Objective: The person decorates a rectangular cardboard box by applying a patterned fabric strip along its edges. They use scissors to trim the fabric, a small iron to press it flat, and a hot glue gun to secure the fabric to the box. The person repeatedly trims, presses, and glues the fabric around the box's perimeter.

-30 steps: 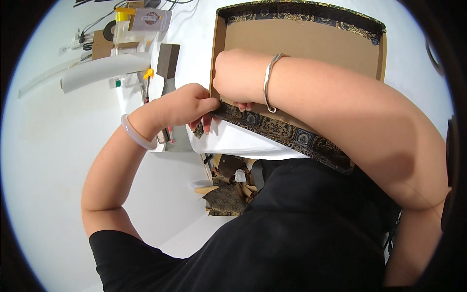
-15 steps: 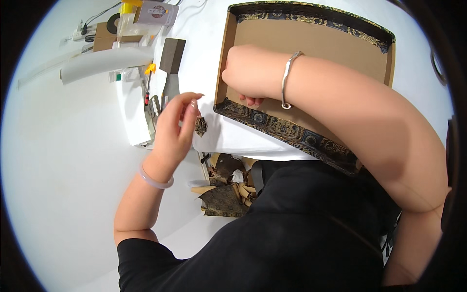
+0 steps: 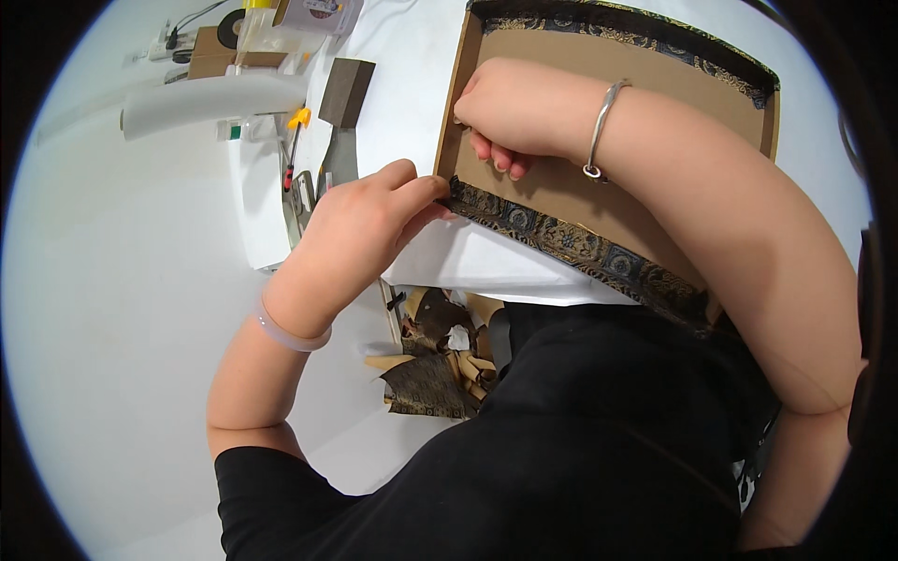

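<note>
A shallow, open box (image 3: 561, 213) lies on the white table, with bare brown cardboard inside and black-and-gold patterned covering along its near and far walls. My left hand (image 3: 374, 210) pinches the near left corner of this box between thumb and fingers. Reaching across from the right, my right hand (image 3: 510, 112) is curled over the inside of the left wall. Its fingers are folded in, and what they grip, if anything, is hidden. My right forearm covers much of the box's floor.
Left of the box are a dark grey block (image 3: 346, 92), an orange-tipped tool (image 3: 293, 150) and a white roll (image 3: 215, 105). A roll of black tape (image 3: 231, 30) stands farther back. Below the table edge, patterned and brown scraps (image 3: 430, 383) are piled up.
My left hand has moved right onto the box corner. The small patterned scrap beneath it has gone from sight. The box and my right hand appear slightly farther right.
</note>
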The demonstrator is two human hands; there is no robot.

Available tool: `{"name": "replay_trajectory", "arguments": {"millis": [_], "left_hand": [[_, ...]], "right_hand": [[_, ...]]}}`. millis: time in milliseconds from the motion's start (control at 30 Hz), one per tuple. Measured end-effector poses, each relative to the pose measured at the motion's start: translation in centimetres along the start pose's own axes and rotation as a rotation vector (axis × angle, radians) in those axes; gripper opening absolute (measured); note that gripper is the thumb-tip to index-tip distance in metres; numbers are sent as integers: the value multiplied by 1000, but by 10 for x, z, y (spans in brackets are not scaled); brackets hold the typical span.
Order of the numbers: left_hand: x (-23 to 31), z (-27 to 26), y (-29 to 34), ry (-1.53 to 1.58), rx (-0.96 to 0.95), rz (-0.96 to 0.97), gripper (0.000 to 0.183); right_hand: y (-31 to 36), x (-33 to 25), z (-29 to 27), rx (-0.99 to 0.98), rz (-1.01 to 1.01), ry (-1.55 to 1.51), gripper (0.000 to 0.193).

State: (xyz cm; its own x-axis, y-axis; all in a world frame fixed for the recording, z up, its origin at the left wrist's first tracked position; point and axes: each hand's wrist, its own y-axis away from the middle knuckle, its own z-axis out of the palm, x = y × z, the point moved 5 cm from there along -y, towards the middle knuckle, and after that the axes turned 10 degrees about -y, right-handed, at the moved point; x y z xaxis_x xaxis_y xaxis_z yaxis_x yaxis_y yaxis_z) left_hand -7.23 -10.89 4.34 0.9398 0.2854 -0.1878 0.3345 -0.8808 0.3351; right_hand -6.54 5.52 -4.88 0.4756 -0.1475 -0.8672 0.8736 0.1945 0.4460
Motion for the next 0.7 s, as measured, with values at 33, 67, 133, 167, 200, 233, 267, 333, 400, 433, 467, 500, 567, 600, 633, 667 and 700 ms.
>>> {"name": "replay_trajectory", "arguments": {"millis": [33, 67, 133, 167, 200, 233, 267, 333, 400, 433, 467, 500, 567, 600, 633, 667, 700], "left_hand": [[0, 0, -1, 4, -10, 3, 20], [1, 0, -1, 7, -20, 5, 19], [5, -1, 0, -6, -41, -1, 19], [8, -1, 2, -23, -51, -9, 19], [12, -2, 3, -39, -62, -18, 20], [16, -3, 3, -46, -47, -39, 19], [20, -4, 1, -88, -37, -54, 20], [25, -8, 0, -172, -21, -90, 20], [28, -6, 2, -206, -56, -89, 18], [29, -5, 2, -217, -74, -83, 18], [30, -4, 1, -229, -93, -76, 17], [32, -4, -1, -228, -101, -67, 16], [35, -5, -4, -230, -123, -53, 17], [34, -4, -4, -208, -148, -73, 17], [32, -4, -5, -187, -168, -87, 17], [30, -4, -6, -167, -188, -100, 16], [29, -6, -7, -146, -172, -112, 15]], "right_hand": [[1, -1, -1, -4, -9, -1, 43], [2, -1, -1, -6, -2, -3, 43], [2, -2, 0, -13, 13, -5, 43], [1, -2, 1, -17, 13, -21, 44], [0, -1, 2, -22, 13, -36, 44], [-2, 0, 1, -19, 14, -51, 44], [-3, 2, 0, -24, 8, -51, 44], [-4, 4, 1, -42, -5, -51, 45], [-4, 2, 4, -45, 26, -44, 46], [-5, 1, 4, -39, 37, -39, 46], [-5, 2, 3, -33, 49, -34, 46], [-4, 1, 2, -37, 39, -25, 45], [-2, 0, 1, -54, 14, -10, 44], [-3, 1, 2, -49, 28, -7, 43], [-5, 1, 3, -36, 40, -6, 42], [-5, 0, 3, -23, 52, -6, 41], [-4, -1, 3, -33, 40, 20, 41]]}}
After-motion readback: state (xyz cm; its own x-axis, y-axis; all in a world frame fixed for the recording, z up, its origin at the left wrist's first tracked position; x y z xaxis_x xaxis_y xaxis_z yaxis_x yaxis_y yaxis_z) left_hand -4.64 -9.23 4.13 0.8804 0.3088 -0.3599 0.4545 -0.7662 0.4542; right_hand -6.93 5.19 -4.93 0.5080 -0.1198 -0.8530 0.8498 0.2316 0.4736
